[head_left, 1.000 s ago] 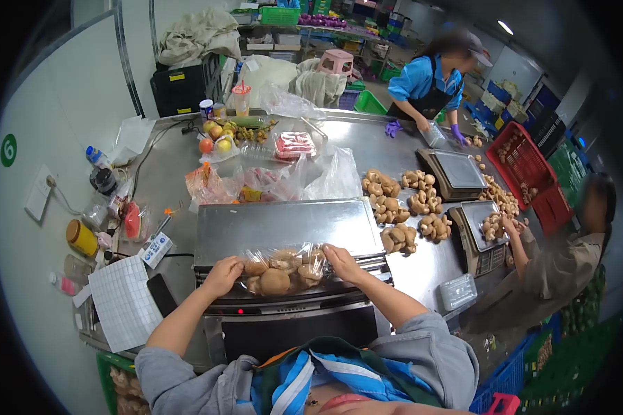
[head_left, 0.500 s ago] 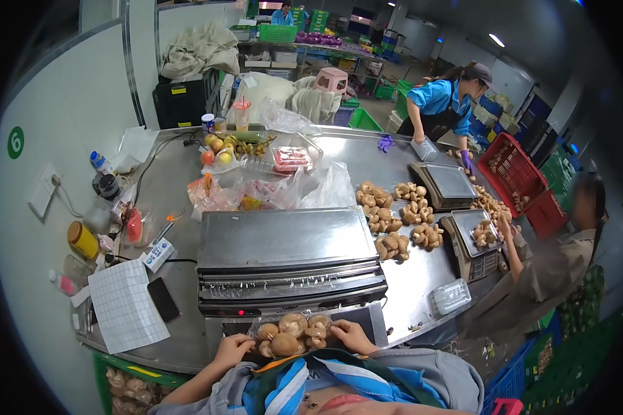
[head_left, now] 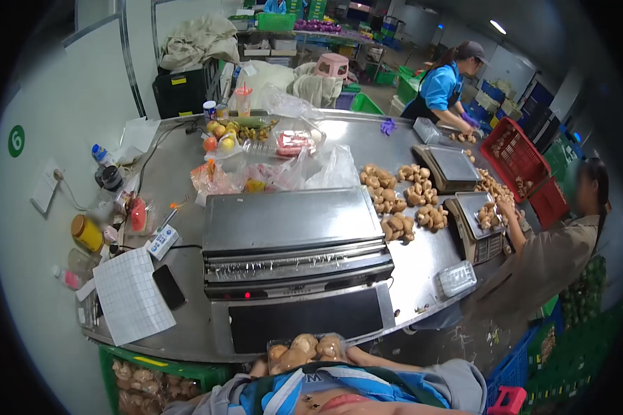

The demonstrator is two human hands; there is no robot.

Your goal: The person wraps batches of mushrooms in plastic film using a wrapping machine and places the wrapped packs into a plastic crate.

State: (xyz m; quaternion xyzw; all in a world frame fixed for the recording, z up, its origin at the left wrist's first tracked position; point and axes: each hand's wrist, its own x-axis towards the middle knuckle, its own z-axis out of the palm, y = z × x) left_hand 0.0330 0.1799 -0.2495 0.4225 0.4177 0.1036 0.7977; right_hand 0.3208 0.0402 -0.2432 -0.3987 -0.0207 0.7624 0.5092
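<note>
Close to my body, at the front edge of the table, is a clear-wrapped pack of brown mushrooms. My left hand grips its left end, and little of that hand shows. At the right end, my right hand holds the pack with its fingers partly hidden behind it. Just beyond the pack lies the black plate of a metal film-wrapping machine, whose red light is lit.
Mushroom piles, scales and a clear tray are at right, where two people work. A phone and paper sheet lie left. Below stands a green crate of packed mushrooms.
Both hands have drawn the mushroom pack off the machine's black plate, toward my body and slightly right. The far worker has pulled the arms in, and the view has shifted a little.
</note>
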